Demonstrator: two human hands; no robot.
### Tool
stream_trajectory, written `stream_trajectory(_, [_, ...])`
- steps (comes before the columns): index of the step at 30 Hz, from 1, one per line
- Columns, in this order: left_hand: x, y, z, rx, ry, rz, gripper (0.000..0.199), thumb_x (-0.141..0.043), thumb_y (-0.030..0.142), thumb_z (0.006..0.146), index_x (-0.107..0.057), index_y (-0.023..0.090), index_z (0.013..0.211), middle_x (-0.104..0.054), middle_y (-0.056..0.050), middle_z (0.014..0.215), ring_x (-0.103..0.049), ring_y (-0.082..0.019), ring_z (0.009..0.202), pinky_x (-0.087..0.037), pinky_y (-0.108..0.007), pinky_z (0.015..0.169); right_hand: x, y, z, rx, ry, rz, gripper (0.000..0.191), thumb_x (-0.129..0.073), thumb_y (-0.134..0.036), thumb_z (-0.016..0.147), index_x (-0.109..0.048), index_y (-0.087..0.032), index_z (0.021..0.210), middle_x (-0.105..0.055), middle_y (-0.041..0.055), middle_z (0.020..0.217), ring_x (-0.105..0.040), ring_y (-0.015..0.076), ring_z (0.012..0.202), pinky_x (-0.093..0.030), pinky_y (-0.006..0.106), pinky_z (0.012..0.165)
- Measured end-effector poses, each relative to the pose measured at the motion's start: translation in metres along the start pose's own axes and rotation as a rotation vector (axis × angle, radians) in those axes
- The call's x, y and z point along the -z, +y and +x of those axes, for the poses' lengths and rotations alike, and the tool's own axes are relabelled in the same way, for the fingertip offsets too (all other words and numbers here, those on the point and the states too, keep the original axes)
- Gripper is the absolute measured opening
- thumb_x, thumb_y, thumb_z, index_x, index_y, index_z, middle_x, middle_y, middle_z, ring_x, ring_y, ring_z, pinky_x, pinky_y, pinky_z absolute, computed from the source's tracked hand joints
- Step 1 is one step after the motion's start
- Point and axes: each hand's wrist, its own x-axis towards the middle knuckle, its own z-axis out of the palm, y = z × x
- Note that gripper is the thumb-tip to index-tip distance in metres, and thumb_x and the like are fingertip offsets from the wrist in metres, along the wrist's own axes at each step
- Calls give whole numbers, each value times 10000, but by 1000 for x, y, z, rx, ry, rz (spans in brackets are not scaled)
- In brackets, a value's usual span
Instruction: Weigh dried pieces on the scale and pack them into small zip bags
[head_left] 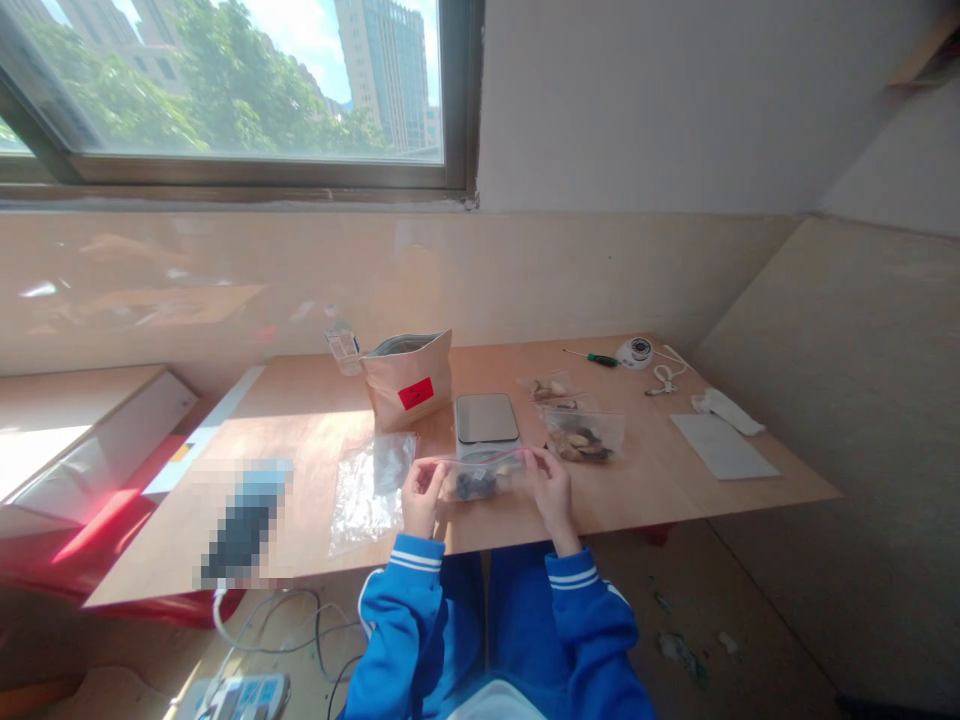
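Between my two hands is a clear zip bag (484, 481) with dark and pale pieces inside and a reddish zip strip along its top. My left hand (422, 492) pinches the left end of that strip, my right hand (550, 490) the right end. Just behind the bag lies a flat scale (487, 418) with a silvery top. Right of it are several filled zip bags, the nearest bag (585, 437) holding brown and dark dried pieces. Left of my left hand lie flat clear plastic bags (367, 500). A brown paper pouch (409, 382) with a red label stands open at the top behind them.
On the left is a blurred dark phone-like object (246, 522) with a white cable. A clear bottle (343, 347) stands by the wall. Back right are a green-handled screwdriver (602, 360) and a white dome camera (634, 352); a white sheet (724, 447) lies farther right, beside white tissue (729, 410).
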Motion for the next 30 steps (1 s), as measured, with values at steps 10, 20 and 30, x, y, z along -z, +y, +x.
stream_trajectory(10, [-10,0,-7,1,17,-34,304,-701,432,716,-627,156,821,-665,-43,797,-617,-160,778,-480,-269,737,-9,4,-4,-33,72,126,336,-604,-485,807,-666,-160,868,-723,88,857,-670,218,825,-518,351,797])
stream_trajectory(20, [-11,1,-8,26,-37,-67,312,-713,432,698,-612,156,803,-662,-41,769,-624,-172,786,-489,-285,763,-13,0,-7,-74,27,165,315,-667,-462,761,-680,-158,844,-711,69,828,-647,198,780,-508,326,743])
stream_trajectory(30, [-9,2,-9,33,-35,-69,271,-721,387,691,-618,164,806,-682,-33,734,-631,-168,738,-488,-283,735,-12,4,-6,-47,51,231,274,-671,-445,765,-651,-176,812,-689,30,754,-633,171,726,-505,302,707])
